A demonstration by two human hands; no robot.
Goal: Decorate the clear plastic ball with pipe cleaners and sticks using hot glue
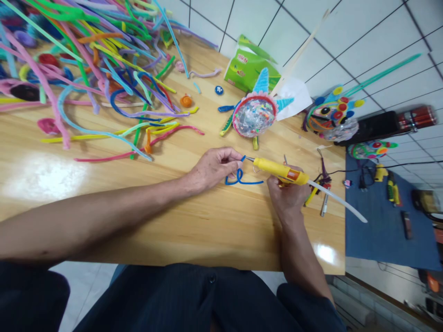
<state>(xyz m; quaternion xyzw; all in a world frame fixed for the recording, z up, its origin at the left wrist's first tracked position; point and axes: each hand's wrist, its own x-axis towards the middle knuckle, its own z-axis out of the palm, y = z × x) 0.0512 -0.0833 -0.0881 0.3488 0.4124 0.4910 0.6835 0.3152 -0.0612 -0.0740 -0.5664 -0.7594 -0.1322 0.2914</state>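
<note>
Blue pipe cleaner [251, 183], bent into an open loop, is lying just below the middle of the frame, slightly right of centre, its upper end meeting the nozzle tip or coming very near it. Handling, judged by look: it is probably weighing almost nothing, with soft fuzz covering a bendable core; slipping seems unlikely, crushing or unbending the loop more so. The upper end, just behind the tip, is offering the best hold, fingers keeping back from the nozzle. Orientation: the long lower run is stretching left to right, its free end pointing to the right edge; the short upper end is slanting up and right. The left hand [216, 169] is pinching that end narrowly between thumb and fingers. The right hand [289, 198] is wrapping the grip of a yellow glue gun [270, 168], a pale glue stick [337, 198] trailing from its rear toward lower right. Farther out, a decorated craft piece [255, 117] is resting above on the wooden table [173, 230]; mixed pipe cleaners [104, 133] are filling the upper left.
</note>
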